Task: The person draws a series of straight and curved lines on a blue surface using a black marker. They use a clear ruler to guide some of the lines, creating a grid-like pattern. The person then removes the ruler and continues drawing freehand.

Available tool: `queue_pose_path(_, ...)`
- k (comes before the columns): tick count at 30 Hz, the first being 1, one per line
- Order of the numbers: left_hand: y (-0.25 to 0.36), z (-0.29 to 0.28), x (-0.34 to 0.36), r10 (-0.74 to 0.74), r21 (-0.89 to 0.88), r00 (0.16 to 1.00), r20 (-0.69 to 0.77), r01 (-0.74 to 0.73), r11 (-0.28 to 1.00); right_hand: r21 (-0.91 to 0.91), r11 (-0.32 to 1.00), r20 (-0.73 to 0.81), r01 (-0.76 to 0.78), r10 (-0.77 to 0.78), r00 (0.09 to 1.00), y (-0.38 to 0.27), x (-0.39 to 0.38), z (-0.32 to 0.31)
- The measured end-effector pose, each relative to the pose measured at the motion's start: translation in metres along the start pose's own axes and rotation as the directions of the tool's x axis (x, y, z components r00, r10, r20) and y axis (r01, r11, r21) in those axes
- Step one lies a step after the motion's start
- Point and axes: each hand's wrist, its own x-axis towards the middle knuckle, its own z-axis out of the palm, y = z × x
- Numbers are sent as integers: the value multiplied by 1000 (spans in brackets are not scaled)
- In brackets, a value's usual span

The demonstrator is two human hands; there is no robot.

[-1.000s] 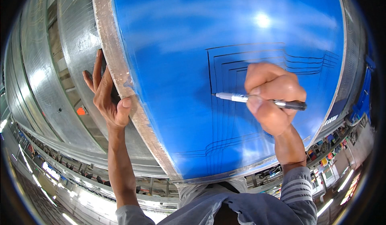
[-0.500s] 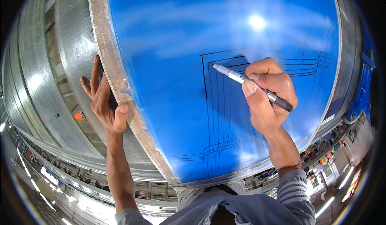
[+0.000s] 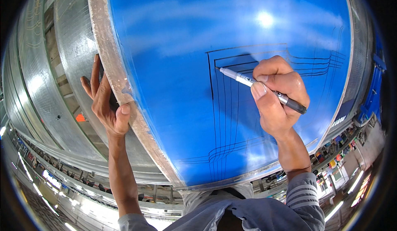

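My right hand [image 3: 283,96] is closed around a light-barrelled marker pen [image 3: 239,77] with a black rear end. The pen leans to the right, its dark tip at the blue surface near the upper left corner of an inner black line. Beneath it is a blue panel [image 3: 165,90] in a worn, brownish frame [image 3: 108,53], bearing several thin black lines with bends and corners. Some outer strokes are thicker. My left hand [image 3: 109,111] rests at the frame's left side, thumb on the frame and fingers stretched apart along its outer edge. The right palm's underside is hidden.
Grey metal slats [image 3: 76,36] with gaps between them run along the left, under the frame. A bright light reflects off the upper part of the blue surface. Past the right edge stands a blue metal part [image 3: 373,82]. Shelving with small items curves along the lower rim.
The pen tip has moved slightly down from the inner corner, and the stroke at that corner looks darker. My right hand has shifted a little rightward. My left hand keeps its place on the frame.
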Motion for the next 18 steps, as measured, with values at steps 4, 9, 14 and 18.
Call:
queue_pose_path(4, 3, -1, 0, -40, 79, 999, 24, 38, 996, 42, 999, 12, 15, -15, 1000, 2, 0, 0)
queue_pose_path(9, 0, 1, -1, -7, 28, 1000, 7, 7, 1000, 77, 997, 30, 20, -23, 999, 2, 0, -2)
queue_pose_path(14, -1, 0, -2, -22, 64, 1000, 3, 21, 998, 103, 994, 36, 24, -28, 999, 4, -2, -1)
queue_pose_path(18, 2, 0, -1, -37, 87, 999, 9, 37, 996, 78, 997, 178, -28, 14, 984, -1, -3, -9)
